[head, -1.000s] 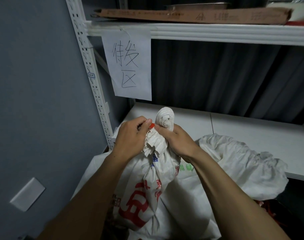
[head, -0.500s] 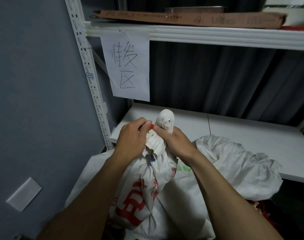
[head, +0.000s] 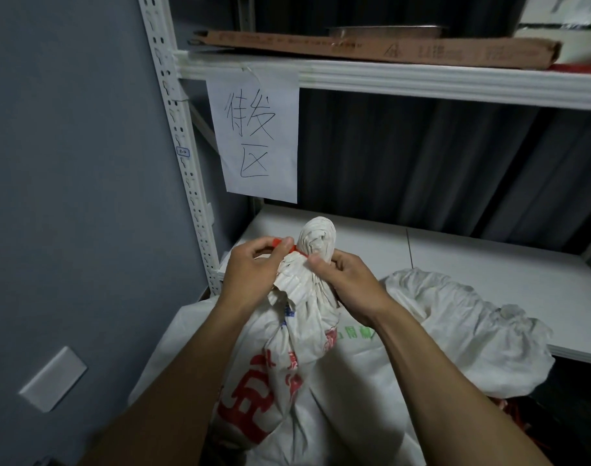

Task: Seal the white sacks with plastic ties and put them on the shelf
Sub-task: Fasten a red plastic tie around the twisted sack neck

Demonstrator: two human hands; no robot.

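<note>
While left hand [head: 250, 275] pinches tie [head: 282, 245], woven sack [head: 304, 317] puckers.

My left hand [head: 250, 274] and right hand [head: 351, 284] at the gathered neck of the white sack [head: 304, 331], red plastic tie [head: 291, 248] around that neck.

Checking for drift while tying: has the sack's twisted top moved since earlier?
No. The twisted top stays just below the lower right corner of the paper sign, over the lower shelf board.
</note>
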